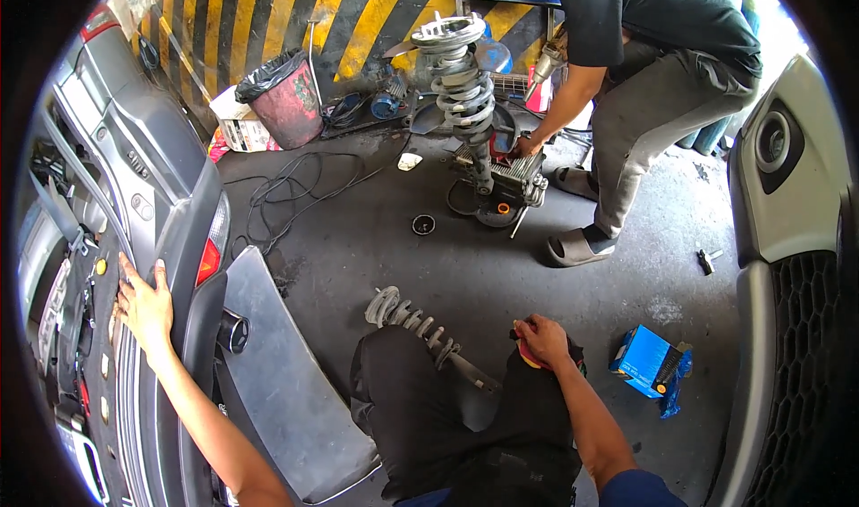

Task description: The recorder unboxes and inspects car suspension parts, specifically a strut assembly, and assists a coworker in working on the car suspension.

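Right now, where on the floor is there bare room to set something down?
Bare floor shows between the lying strut and the small round black piece, and between the blue box and the co-worker's nearer sandal. It is crowded around the upright strut and left of it, where the black cable loops.

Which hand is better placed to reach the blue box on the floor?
Probably the right hand: it rests at the right knee, nearer the blue box, though something red and yellow shows under it. The left hand is on the grey car, on the opposite side.
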`<move>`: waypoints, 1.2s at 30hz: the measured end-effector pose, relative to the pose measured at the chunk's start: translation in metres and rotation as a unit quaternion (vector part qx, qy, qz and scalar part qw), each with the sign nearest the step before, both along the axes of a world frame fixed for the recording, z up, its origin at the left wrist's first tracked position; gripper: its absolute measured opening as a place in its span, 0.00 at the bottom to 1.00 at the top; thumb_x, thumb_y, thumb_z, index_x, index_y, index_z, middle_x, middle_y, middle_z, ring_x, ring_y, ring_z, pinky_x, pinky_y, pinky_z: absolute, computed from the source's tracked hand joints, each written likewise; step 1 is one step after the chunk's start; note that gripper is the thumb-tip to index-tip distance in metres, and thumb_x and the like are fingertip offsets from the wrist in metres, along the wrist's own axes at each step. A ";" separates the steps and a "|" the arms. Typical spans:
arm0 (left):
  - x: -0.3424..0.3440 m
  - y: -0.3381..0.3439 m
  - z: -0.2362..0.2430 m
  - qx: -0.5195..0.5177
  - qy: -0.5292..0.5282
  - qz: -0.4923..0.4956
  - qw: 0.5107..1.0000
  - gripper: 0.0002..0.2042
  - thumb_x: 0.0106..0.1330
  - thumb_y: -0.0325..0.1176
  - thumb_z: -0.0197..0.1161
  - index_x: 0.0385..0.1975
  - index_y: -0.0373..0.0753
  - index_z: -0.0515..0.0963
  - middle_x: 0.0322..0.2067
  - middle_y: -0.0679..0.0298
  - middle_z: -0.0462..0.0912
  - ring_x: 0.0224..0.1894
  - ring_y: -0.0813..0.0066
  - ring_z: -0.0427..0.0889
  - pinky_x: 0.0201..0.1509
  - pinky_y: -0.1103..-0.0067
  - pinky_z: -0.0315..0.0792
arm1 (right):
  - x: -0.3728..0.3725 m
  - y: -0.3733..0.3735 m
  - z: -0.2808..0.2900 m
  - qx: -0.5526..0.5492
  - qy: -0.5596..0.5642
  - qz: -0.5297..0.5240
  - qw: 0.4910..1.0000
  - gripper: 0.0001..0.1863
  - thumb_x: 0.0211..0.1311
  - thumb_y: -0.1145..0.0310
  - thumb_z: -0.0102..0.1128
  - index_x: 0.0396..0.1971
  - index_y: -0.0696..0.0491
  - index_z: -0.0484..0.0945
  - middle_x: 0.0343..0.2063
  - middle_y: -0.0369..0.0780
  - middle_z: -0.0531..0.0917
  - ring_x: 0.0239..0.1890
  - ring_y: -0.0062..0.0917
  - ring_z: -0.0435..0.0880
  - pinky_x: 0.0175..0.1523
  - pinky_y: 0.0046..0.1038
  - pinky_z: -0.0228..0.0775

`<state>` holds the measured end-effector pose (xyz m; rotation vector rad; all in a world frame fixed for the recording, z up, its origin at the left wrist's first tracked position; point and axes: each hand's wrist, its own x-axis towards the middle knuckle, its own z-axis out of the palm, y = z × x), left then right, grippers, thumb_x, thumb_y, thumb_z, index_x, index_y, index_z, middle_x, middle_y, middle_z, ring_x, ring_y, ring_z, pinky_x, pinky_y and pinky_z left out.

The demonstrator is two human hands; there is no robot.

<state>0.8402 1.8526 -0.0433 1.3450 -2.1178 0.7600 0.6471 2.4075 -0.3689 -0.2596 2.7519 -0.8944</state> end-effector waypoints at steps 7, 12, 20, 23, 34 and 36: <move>-0.002 0.001 -0.001 0.001 0.002 0.004 1.000 0.37 0.69 0.62 0.43 0.73 0.52 0.43 0.62 0.37 0.63 0.66 0.40 0.62 0.69 0.49 0.51 | -0.001 -0.005 -0.004 -0.001 0.022 -0.005 1.000 0.25 0.62 0.44 0.53 0.34 0.54 0.82 0.30 0.50 0.84 0.37 0.47 0.82 0.44 0.42 0.72; -0.002 0.001 -0.001 0.009 0.011 0.007 1.000 0.37 0.69 0.61 0.44 0.73 0.52 0.43 0.63 0.37 0.62 0.66 0.42 0.61 0.69 0.49 0.49 | -0.001 -0.008 -0.006 0.000 0.018 0.003 1.000 0.25 0.62 0.44 0.53 0.33 0.54 0.82 0.30 0.50 0.84 0.37 0.47 0.82 0.44 0.42 0.72; -0.003 0.000 -0.002 -0.001 0.012 -0.004 1.000 0.37 0.68 0.62 0.43 0.73 0.53 0.43 0.63 0.37 0.62 0.66 0.41 0.61 0.68 0.50 0.52 | -0.003 -0.007 -0.006 0.005 0.022 0.008 1.000 0.26 0.62 0.44 0.53 0.32 0.54 0.81 0.32 0.49 0.84 0.39 0.46 0.82 0.45 0.43 0.72; 0.000 0.000 -0.002 -0.006 0.012 -0.006 1.000 0.37 0.68 0.63 0.43 0.72 0.52 0.45 0.62 0.36 0.64 0.65 0.41 0.63 0.67 0.49 0.54 | -0.003 -0.007 -0.004 -0.006 0.015 0.003 1.000 0.26 0.62 0.44 0.53 0.32 0.55 0.81 0.32 0.49 0.84 0.39 0.46 0.82 0.45 0.43 0.72; 0.001 -0.002 -0.003 -0.013 0.011 -0.021 1.000 0.37 0.68 0.62 0.44 0.72 0.52 0.45 0.61 0.37 0.64 0.66 0.42 0.63 0.67 0.50 0.54 | -0.003 -0.002 -0.008 -0.005 0.028 -0.008 1.000 0.26 0.62 0.43 0.53 0.32 0.55 0.81 0.31 0.50 0.84 0.38 0.48 0.82 0.44 0.43 0.72; 0.001 -0.003 -0.003 -0.012 0.016 -0.023 1.000 0.37 0.68 0.63 0.44 0.73 0.54 0.43 0.63 0.38 0.63 0.67 0.43 0.61 0.68 0.49 0.52 | -0.002 -0.002 -0.006 -0.022 0.016 -0.009 1.000 0.26 0.62 0.43 0.53 0.33 0.55 0.81 0.31 0.51 0.84 0.38 0.48 0.82 0.44 0.43 0.72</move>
